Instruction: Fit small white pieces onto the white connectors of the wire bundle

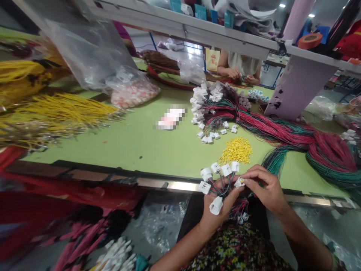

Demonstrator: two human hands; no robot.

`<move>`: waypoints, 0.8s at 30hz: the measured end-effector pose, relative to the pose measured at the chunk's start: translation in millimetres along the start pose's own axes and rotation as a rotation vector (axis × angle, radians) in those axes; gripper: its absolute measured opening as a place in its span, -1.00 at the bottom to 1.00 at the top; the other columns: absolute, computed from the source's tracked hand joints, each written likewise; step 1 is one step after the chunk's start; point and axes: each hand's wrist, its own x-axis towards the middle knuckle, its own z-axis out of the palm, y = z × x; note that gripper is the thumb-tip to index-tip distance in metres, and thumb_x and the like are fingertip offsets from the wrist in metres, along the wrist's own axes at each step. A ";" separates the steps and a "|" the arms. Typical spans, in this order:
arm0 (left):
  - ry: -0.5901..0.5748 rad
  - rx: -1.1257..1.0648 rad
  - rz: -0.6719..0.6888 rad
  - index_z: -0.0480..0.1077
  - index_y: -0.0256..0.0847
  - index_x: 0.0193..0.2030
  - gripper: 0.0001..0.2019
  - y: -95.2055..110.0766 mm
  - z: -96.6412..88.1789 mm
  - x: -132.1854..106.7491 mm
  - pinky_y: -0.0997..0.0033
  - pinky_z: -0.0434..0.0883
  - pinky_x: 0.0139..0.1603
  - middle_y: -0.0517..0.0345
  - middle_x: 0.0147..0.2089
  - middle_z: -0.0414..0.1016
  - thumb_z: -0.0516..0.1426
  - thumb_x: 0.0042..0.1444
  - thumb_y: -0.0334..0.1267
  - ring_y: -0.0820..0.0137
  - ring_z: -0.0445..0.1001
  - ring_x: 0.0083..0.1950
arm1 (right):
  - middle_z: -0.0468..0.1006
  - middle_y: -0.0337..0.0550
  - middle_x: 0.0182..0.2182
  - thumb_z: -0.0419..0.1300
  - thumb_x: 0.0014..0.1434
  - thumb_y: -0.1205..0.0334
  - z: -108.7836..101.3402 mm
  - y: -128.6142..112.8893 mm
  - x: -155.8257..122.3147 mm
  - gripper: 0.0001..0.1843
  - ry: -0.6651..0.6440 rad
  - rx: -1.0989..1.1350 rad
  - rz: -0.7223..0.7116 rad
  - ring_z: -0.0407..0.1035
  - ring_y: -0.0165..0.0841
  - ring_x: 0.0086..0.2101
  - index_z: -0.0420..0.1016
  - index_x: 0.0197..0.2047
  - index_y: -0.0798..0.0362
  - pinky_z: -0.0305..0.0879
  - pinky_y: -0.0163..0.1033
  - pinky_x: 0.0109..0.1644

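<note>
1. A left hand (217, 212), lower centre of the frame, is curled mostly closed around a bunch of red, black and green wires (222, 188) ending in white plastic connectors (216, 168), which fan out above the fingers.
2. A right hand (265, 187), just to its right, is nearly closed, with thumb and fingertips pinching a small white connector (239, 182) at the edge of the bunch. The two hands nearly meet there, above the near edge of the green table (126, 150).
3. Straight ahead on the table, a small heap of yellow pieces (236, 150) lies just beyond the hands, too small to identify.
4. Farther up, loose white connectors (201, 109) cluster at the end of a long sweep of red and green wire bundles (282, 130), which curves toward the right of the frame.
5. At left, yellow wire bundles (62, 111) spread across the table beside a clear plastic bag of pink-and-white parts (132, 92).
6. Across the table, beneath a white shelf (180, 28), a co-worker's hands (234, 73) work at the far edge, upper centre of the frame.
</note>
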 end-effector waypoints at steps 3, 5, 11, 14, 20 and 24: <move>0.012 0.025 0.017 0.61 -0.23 -0.16 -0.82 -3.7 -0.2 -1.3 0.18 0.63 -0.04 0.02 -0.22 0.73 0.31 0.07 -0.29 0.18 0.68 -0.18 | 0.57 -0.14 -0.33 0.27 0.29 0.21 -6.1 -5.7 1.0 -0.88 -0.031 -0.146 -0.107 0.41 -0.34 -0.35 0.66 -0.25 -0.02 0.32 -0.25 -0.30; 0.039 0.037 0.065 0.61 -0.22 -0.17 -0.82 -8.3 0.1 -1.4 0.16 0.63 -0.03 0.02 -0.22 0.73 0.32 0.05 -0.30 0.18 0.69 -0.18 | 0.58 -0.15 -0.34 0.24 0.30 0.26 -11.7 -10.4 3.6 -0.87 -0.113 -0.214 -0.141 0.44 -0.34 -0.34 0.64 -0.24 0.00 0.34 -0.25 -0.27; -0.082 0.058 0.059 0.63 -0.18 -0.21 -0.85 -3.1 -0.5 2.1 0.15 0.61 0.02 0.05 -0.21 0.74 0.31 0.05 -0.35 0.20 0.69 -0.16 | 0.56 -0.18 -0.43 0.17 0.31 0.34 -27.5 -26.7 17.9 -0.85 -0.357 -0.475 -0.323 0.40 -0.38 -0.45 0.59 -0.23 0.02 0.29 -0.25 -0.34; -0.113 0.012 -0.014 0.64 -0.19 -0.23 -0.87 1.4 -1.5 3.6 0.21 0.63 -0.07 0.05 -0.24 0.74 0.33 0.04 -0.32 0.22 0.69 -0.21 | 0.54 -0.21 -0.46 0.18 0.23 0.38 -30.8 -29.0 27.0 -0.87 -0.425 -0.507 -0.388 0.36 -0.41 -0.50 0.56 -0.28 0.03 0.28 -0.28 -0.39; -0.170 -0.124 -0.107 0.66 -0.17 -0.19 -0.81 -6.9 -1.9 3.6 0.20 0.66 -0.16 0.00 -0.25 0.74 0.36 0.02 -0.23 0.22 0.69 -0.26 | 0.50 -0.27 -0.47 0.18 0.15 0.39 -32.4 -22.3 39.8 -0.87 -0.488 -0.342 -0.323 0.33 -0.46 -0.51 0.54 -0.33 0.02 0.29 -0.34 -0.42; -0.164 -0.158 -0.144 0.66 -0.15 -0.19 -0.80 -9.1 -1.9 3.1 0.23 0.66 -0.23 0.01 -0.27 0.74 0.38 0.00 -0.23 0.25 0.67 -0.31 | 0.51 -0.27 -0.46 0.20 0.16 0.39 -32.1 -19.3 39.6 -0.89 -0.494 -0.300 -0.279 0.33 -0.47 -0.51 0.55 -0.32 0.03 0.29 -0.35 -0.41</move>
